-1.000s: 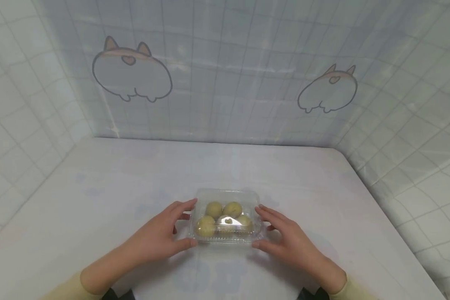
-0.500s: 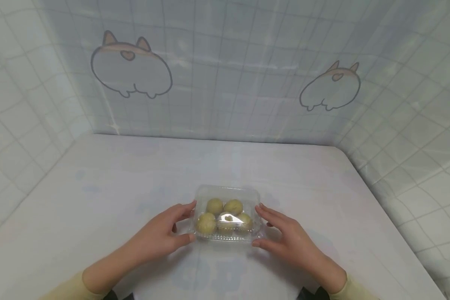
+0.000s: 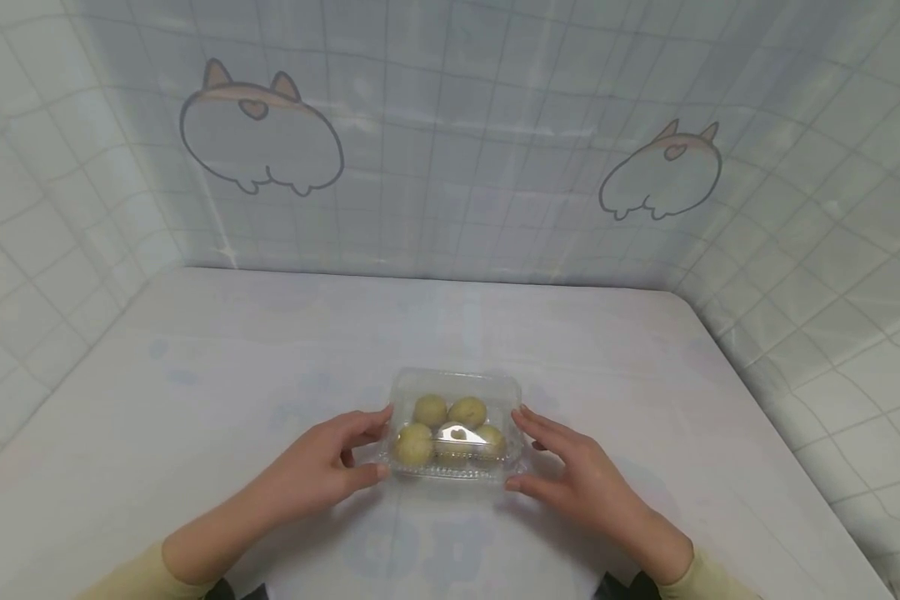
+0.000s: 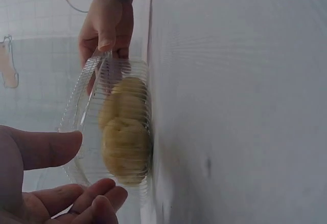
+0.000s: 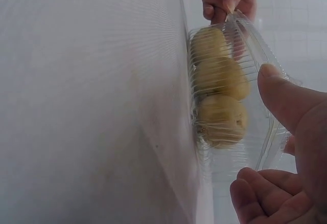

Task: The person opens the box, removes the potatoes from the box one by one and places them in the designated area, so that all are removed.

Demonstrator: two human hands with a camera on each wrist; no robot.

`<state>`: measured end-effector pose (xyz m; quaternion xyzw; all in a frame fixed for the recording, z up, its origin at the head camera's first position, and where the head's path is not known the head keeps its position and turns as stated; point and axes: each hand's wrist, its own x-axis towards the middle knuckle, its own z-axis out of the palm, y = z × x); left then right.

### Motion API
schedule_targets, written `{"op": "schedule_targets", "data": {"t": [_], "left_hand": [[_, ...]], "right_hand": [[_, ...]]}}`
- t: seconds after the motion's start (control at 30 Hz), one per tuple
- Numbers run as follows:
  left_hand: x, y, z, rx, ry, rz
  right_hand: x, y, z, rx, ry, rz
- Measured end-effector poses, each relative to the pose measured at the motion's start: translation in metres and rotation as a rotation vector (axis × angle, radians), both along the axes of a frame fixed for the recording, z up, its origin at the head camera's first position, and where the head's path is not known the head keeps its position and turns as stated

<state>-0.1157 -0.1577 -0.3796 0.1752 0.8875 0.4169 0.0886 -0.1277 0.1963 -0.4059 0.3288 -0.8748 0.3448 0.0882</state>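
While the clear, ribbed plastic clamshell box sits on the pale white tabletop near its front edge, both hands frame it, and the care lies in how each side is taken. On the left, the left hand has its thumb at the near left corner of the box and its fingers loosely bent beside the far left corner; the left wrist view shows the thumb just beside the lid's rim, but I cannot tell whether it really presses there. Inside, the round yellow-green fruits lie packed together under the lid (four or five; the glare hides the exact count). On the right, the right hand mirrors the first: its thumb lies against the lid's flange, and the fingers are spread, relaxed, along the right wall.

My judgement is that the thin plastic will bend easily, so the hold should be light and equal from both sides, on the stiffer rim and not on the soft lid. If only one hand pushes, the box may slide on the smooth table. If it is lifted, it should stay level, because the fruits could roll against the lid and pop it open.
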Motion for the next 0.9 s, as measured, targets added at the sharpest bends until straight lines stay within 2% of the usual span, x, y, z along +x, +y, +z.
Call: {"op": "schedule_targets", "data": {"t": [0.17,0.3,0.5,0.7,0.9], "left_hand": [[-0.0044,0.0015,0.0001,0.015,-0.033,0.036],[-0.0062,0.0011,-0.0014,0.027,-0.037,0.039],[-0.0058,-0.0004,-0.0043,0.023,0.006,0.018],[-0.0038,-0.0009,-0.0012,-0.013,0.030,0.021],[-0.0023,0.0000,0.0009,-0.027,0.026,0.053]], "right_hand": [[-0.0006,0.0020,0.0009,0.013,0.004,-0.006],[-0.0017,0.0034,0.0017,0.019,-0.005,-0.003],[-0.0022,0.0046,0.0024,0.008,-0.019,0.002],[-0.0024,0.0051,0.0029,-0.013,-0.052,0.001],[-0.0031,0.0073,0.0075,-0.024,0.024,0.007]]}}
